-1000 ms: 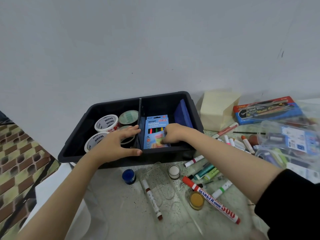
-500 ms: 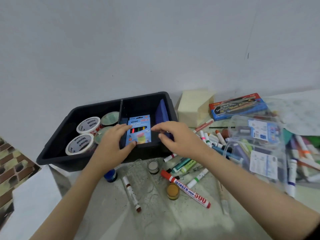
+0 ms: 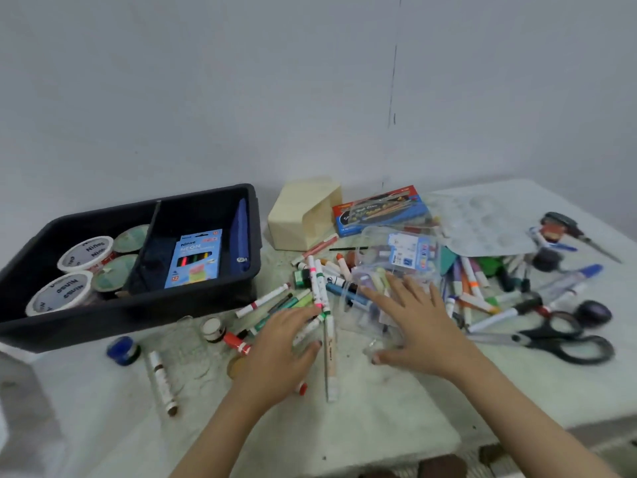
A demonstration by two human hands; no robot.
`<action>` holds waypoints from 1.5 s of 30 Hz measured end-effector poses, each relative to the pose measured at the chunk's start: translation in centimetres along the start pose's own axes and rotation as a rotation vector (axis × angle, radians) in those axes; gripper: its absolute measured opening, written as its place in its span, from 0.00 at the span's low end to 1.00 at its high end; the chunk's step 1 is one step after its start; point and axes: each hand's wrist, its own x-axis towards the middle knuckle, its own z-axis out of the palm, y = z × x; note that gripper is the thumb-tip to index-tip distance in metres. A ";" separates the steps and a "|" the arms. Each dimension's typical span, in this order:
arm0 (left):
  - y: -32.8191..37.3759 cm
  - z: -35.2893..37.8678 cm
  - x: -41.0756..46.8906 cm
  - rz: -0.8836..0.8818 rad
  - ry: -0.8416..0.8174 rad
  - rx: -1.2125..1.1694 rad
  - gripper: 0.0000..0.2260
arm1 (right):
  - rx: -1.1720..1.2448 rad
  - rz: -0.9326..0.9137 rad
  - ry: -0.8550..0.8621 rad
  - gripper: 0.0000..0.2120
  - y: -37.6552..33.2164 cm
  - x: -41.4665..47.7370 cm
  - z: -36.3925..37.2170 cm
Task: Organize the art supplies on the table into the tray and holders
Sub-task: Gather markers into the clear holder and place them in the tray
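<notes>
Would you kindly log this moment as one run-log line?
left hand: open, over markers | right hand: open, over clear case | pencil box: in tray

Home craft corner: table (image 3: pixel 379 426) strewn with markers (image 3: pixel 319 284), scissors (image 3: pixel 565 339), black tray (image 3: pixel 120 305), against bare wall (image 3: pixel 241 98).

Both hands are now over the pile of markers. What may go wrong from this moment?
1. The right hand is spread over the clear case, which sits among loose markers; dragging it may send them rolling.
2. The black scissors point their blades toward that arm; a sideways sweep might catch them.
</notes>
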 end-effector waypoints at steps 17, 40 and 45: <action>3.7 2.4 -0.1 -0.138 0.154 -0.108 0.19 | 0.073 -0.278 0.855 0.22 4.7 1.3 -6.0; 10.6 5.4 0.1 -0.356 0.077 -0.760 0.21 | 1.552 0.426 0.469 0.18 9.9 -10.3 -4.9; 12.2 6.8 -2.0 -0.416 0.068 -0.644 0.16 | 1.409 0.485 0.395 0.19 11.8 -12.7 -3.5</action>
